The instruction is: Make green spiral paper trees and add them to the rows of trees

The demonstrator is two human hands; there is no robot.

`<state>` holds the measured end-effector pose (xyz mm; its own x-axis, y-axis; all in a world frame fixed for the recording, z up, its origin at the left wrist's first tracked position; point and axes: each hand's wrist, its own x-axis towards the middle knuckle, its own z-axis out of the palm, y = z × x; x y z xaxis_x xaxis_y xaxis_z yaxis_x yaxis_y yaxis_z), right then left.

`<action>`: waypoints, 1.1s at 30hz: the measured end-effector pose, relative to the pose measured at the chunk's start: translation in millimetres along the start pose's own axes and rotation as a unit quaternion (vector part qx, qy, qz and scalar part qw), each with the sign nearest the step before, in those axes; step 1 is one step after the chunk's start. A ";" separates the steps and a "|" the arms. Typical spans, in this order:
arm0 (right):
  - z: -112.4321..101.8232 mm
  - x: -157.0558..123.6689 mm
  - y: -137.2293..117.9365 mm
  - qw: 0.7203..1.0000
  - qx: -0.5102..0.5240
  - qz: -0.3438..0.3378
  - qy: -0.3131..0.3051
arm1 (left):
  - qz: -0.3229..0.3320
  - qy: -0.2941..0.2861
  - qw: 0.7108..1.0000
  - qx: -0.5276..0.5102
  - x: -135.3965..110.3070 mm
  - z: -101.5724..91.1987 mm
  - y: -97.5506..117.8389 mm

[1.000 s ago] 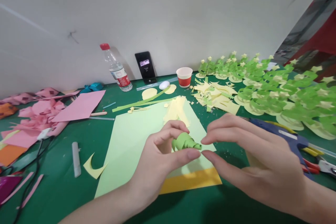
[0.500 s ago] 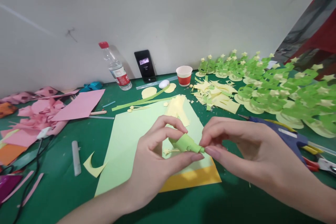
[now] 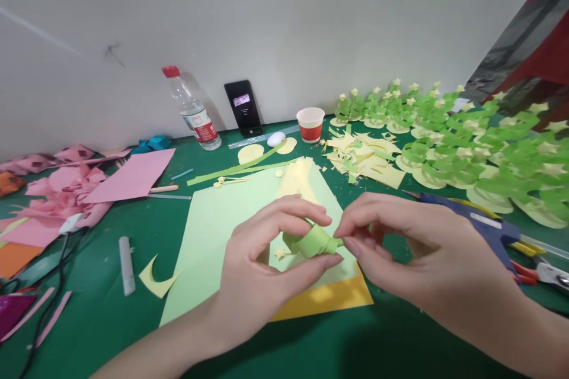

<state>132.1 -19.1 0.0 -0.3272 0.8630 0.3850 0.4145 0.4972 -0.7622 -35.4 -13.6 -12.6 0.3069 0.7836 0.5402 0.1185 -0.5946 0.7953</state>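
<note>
A light green rolled paper cone (image 3: pixel 312 241) lies between the fingers and thumb of my left hand (image 3: pixel 262 254), its narrow tip pointing right. My right hand (image 3: pixel 400 243) pinches that tip between thumb and forefinger. Beneath both hands is a pale green sheet (image 3: pixel 213 237) with an orange-yellow sheet (image 3: pixel 322 301) under its front edge. Close to my left fingers a small pale yellow paper star (image 3: pixel 281 254) shows on the sheet. Pale yellow paper pieces (image 3: pixel 296 179) lie just beyond my hands.
Finished-looking green paper spirals with stars (image 3: pixel 444 124) fill the right. A blue glue gun (image 3: pixel 471 222) and red-handled pliers (image 3: pixel 533 272) lie beside my right hand. At the back stand a bottle (image 3: pixel 198 118), phone (image 3: pixel 243 108) and paper cup (image 3: pixel 310 125). Pink paper (image 3: pixel 133 177) lies left.
The green paper roll has turned a little in my fingers, and its coils near the tip look looser. My left fingers have shifted over it; my right hand still pinches the tip.
</note>
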 end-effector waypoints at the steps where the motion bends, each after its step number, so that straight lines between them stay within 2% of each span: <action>1: 0.2 -0.3 0.4 1.000 -0.010 -0.003 0.006 | -0.003 0.001 1.000 -0.001 -0.2 0.6 0.4; 9: 2.1 -0.2 -1.5 0.996 -0.073 -0.028 0.040 | -0.050 0.038 0.998 0.001 0.4 1.7 3.3; 11: 3.6 0.0 -1.9 0.995 -0.077 -0.030 0.047 | -0.024 0.021 0.998 0.045 0.8 0.0 2.9; 15: 5.7 -0.2 -1.0 0.996 -0.080 -0.036 0.035 | 0.071 -0.035 0.991 0.105 1.2 -3.1 1.5; 18: 5.9 0.1 -1.7 0.995 -0.088 -0.040 0.035 | 0.086 -0.036 0.987 0.130 1.7 -3.5 2.3; 21: 5.1 0.7 -3.4 0.989 -0.126 -0.059 0.053 | 0.029 -0.035 0.989 0.144 3.4 -2.9 5.1; 25: 2.2 0.3 -2.6 0.969 -0.211 -0.116 0.060 | -0.142 -0.084 0.983 0.081 7.4 -2.2 9.1; 27: 0.7 0.0 -0.9 0.953 -0.256 -0.149 0.066 | -0.196 -0.120 0.973 0.026 9.2 -2.0 10.4; 30: -0.4 1.1 1.2 0.938 -0.287 -0.183 0.068 | -0.225 -0.149 0.962 -0.038 10.8 -2.2 11.4; 33: -1.8 4.7 1.2 0.966 -0.215 -0.133 0.054 | -0.228 -0.144 0.961 -0.066 11.3 -2.6 11.6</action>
<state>132.6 -14.3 1.8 -0.3898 0.6930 0.6064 0.6500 0.6736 -0.3519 -33.1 -11.2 3.4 0.5021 0.8637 0.0441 0.1873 -0.1584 0.9695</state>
